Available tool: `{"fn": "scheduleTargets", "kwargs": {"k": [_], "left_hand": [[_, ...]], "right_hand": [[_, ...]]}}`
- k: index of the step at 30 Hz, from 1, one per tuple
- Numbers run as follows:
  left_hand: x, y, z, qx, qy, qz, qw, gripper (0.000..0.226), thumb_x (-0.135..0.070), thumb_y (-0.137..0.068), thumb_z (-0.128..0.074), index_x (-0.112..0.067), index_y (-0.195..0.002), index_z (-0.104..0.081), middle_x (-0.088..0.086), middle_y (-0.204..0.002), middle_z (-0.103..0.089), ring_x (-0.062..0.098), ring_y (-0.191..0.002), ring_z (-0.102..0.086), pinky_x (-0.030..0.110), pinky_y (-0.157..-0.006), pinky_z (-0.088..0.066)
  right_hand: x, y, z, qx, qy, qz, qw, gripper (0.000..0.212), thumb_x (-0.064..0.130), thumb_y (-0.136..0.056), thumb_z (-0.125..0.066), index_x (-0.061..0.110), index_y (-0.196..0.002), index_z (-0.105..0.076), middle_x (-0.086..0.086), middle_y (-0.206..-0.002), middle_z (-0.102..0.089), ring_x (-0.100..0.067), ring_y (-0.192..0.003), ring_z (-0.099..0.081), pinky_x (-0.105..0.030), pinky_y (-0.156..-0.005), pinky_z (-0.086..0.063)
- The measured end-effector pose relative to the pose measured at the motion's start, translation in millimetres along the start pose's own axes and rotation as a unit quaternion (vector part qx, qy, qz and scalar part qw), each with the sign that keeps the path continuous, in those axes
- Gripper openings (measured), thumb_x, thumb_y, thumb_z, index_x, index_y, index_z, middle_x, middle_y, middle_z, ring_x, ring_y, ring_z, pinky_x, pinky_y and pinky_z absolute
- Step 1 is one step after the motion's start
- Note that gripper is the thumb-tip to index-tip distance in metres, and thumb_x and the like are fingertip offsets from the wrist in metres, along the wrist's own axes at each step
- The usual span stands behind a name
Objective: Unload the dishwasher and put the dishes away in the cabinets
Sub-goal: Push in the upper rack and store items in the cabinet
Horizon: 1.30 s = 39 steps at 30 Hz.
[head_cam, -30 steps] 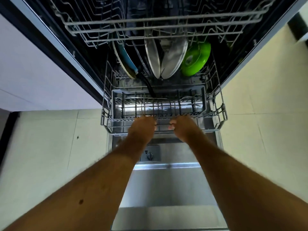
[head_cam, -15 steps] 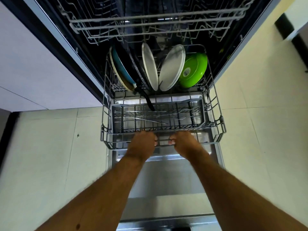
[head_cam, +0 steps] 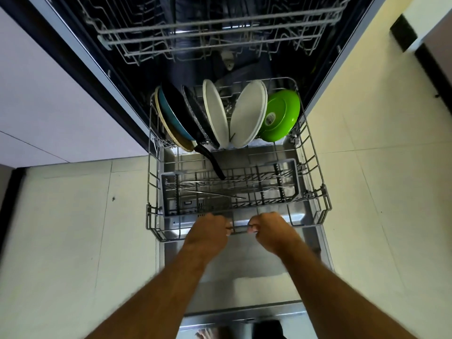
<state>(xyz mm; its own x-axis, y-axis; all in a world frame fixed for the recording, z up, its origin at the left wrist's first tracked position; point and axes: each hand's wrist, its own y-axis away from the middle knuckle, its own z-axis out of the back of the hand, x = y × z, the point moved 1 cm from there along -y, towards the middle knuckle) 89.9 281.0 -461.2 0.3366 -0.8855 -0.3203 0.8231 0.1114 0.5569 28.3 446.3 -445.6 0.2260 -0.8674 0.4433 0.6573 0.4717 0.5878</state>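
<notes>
Low in the centre of the frame, the left hand (head_cam: 209, 232) and the right hand (head_cam: 271, 231) sit side by side, each curled into a fist around the front rail of the grey wire lower rack (head_cam: 152, 223), fingers wrapped over the wire with a short stretch of rail bare between them.

Just above the knuckles, inside the rack, lies the long grey plastic cutlery basket (head_cam: 168, 189), holding a few pieces of metal cutlery (head_cam: 215, 194) laid flat. The black handle of the dark frying pan (head_cam: 182, 111) slants down into the basket's upper edge.

Higher, in the middle of the frame, the dishes stand on edge in a row: a beige round plate (head_cam: 171, 133) at the left, a teal-rimmed pan (head_cam: 168, 113) against it, then the dark pan, two white oval plates (head_cam: 216, 113) leaning toward each other, and a bright green round dish (head_cam: 281, 116) at the right. The rack rests over the open steel dishwasher door (head_cam: 244, 263); the empty wire upper rack (head_cam: 220, 28) crosses the top of the frame, with pale floor tiles (head_cam: 61, 228) on both sides.

Nothing looks unloaded yet. The risk from here, I judge, is a hard tug or sudden stop at the end of the rails: the leaning white plates could knock together or tip, and the pan handle could snag the basket. Pulling unevenly with one fist might also skew the rack.
</notes>
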Motion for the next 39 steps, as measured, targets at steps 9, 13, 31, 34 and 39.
{"fn": "scheduleTargets", "kwargs": {"k": [9,13,31,34,39], "left_hand": [[2.8,12.6,13.2,0.086,0.024,-0.06,0.994,0.019,-0.032,-0.094,-0.058,-0.025,-0.097,-0.075,-0.006,-0.091,-0.072,0.012,-0.084,-0.065,0.027,-0.086,-0.053],[6.0,11.6,16.0,0.133,0.053,-0.049,0.988,0.04,-0.048,-0.096,-0.052,-0.027,-0.063,-0.058,-0.009,-0.064,-0.057,0.005,-0.061,-0.056,0.026,-0.07,-0.047],[12.4,27.2,-23.9,0.205,0.134,0.036,0.969,0.051,-0.051,-0.101,-0.04,-0.006,-0.092,-0.064,0.015,-0.09,-0.064,0.025,-0.087,-0.065,0.032,-0.081,-0.05],[11.3,33.2,-31.4,0.215,0.11,0.02,0.97,0.045,-0.05,-0.101,-0.041,-0.018,-0.078,-0.062,0.008,-0.083,-0.062,0.008,-0.068,-0.052,0.027,-0.075,-0.042],[10.2,40.3,-42.9,0.226,0.101,0.01,0.969,0.037,-0.046,-0.101,-0.043,-0.03,-0.071,-0.057,-0.005,-0.079,-0.06,0.006,-0.073,-0.055,0.026,-0.068,-0.041]], "right_hand": [[-3.9,-5.6,2.6,0.098,-0.01,-0.047,0.994,0.019,0.016,-0.089,-0.06,0.018,-0.094,-0.078,0.0,-0.099,-0.074,-0.014,-0.094,-0.066,-0.026,-0.085,-0.055],[-1.7,-9.0,0.4,0.097,-0.045,-0.067,0.992,0.026,0.026,-0.096,-0.054,0.009,-0.099,-0.073,-0.006,-0.099,-0.067,-0.017,-0.09,-0.061,-0.028,-0.079,-0.052],[-8.5,8.9,-46.4,0.138,-0.021,-0.134,0.981,0.025,0.02,-0.102,-0.041,0.014,-0.083,-0.056,-0.004,-0.09,-0.057,-0.015,-0.086,-0.054,-0.027,-0.076,-0.041],[-9.0,19.7,-50.1,0.145,-0.026,-0.117,0.982,0.025,0.02,-0.102,-0.042,0.016,-0.081,-0.055,-0.004,-0.092,-0.058,-0.015,-0.088,-0.056,-0.026,-0.078,-0.043],[-9.1,30.0,-58.8,0.161,-0.021,-0.114,0.98,0.03,0.023,-0.102,-0.042,0.019,-0.073,-0.052,-0.003,-0.089,-0.058,-0.016,-0.085,-0.056,-0.027,-0.076,-0.042]]}}
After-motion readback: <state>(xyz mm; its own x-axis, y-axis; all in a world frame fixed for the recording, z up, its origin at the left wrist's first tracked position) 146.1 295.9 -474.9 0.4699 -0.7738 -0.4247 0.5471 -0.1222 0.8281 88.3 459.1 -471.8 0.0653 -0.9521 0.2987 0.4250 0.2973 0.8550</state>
